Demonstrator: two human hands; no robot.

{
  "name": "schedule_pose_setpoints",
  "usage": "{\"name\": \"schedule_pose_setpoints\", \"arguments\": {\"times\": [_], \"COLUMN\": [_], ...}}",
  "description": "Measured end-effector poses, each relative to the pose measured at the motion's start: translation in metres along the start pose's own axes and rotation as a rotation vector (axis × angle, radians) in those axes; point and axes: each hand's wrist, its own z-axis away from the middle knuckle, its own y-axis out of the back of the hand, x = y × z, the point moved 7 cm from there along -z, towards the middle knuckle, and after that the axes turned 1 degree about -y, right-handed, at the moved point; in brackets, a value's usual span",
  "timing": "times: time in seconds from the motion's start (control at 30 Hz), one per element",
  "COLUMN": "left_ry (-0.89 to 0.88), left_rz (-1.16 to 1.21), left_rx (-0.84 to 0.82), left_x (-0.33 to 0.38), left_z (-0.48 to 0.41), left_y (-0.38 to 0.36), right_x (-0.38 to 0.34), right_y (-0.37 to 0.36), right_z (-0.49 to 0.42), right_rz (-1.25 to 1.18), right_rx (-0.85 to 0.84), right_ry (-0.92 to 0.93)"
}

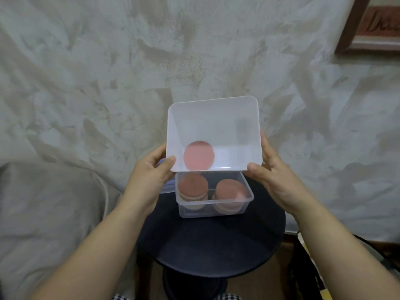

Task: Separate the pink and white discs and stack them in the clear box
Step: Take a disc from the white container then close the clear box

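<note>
I hold a clear plastic box (216,118) tilted toward me in the air, its open side facing the camera. My left hand (151,176) grips its lower left corner and my right hand (270,169) grips its lower right corner. One pink disc (198,155) lies inside it near the lower left. Below it, on a round dark stool (216,245), stands a second clear box (214,210) with two stacks of discs, pink on top: the left stack (192,187) and the right stack (231,190).
A lid with a bluish rim (167,187) pokes out behind my left hand. Crumpled pale cloth (86,83) covers the background. A wooden picture frame (368,29) is at the top right. Dark objects (313,267) sit on the floor at the right.
</note>
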Motion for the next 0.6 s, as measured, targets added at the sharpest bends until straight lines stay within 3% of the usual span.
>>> {"name": "schedule_pose_setpoints", "arguments": {"times": [0.27, 0.47, 0.6], "left_ry": [0.005, 0.038, -0.010], "left_rz": [0.034, 0.064, -0.136], "left_rx": [0.015, -0.009, 0.090], "left_x": [-0.005, -0.005, 0.003], "left_z": [0.020, 0.028, 0.026], "left_y": [0.016, 0.018, 0.025], "right_x": [0.002, 0.003, 0.002], "right_y": [-0.021, -0.020, -0.020], "right_z": [0.015, 0.022, 0.027], "right_rz": [0.029, -0.056, -0.132], "right_rx": [-0.033, 0.065, 0.111], "right_ry": [-0.033, -0.016, 0.013]}}
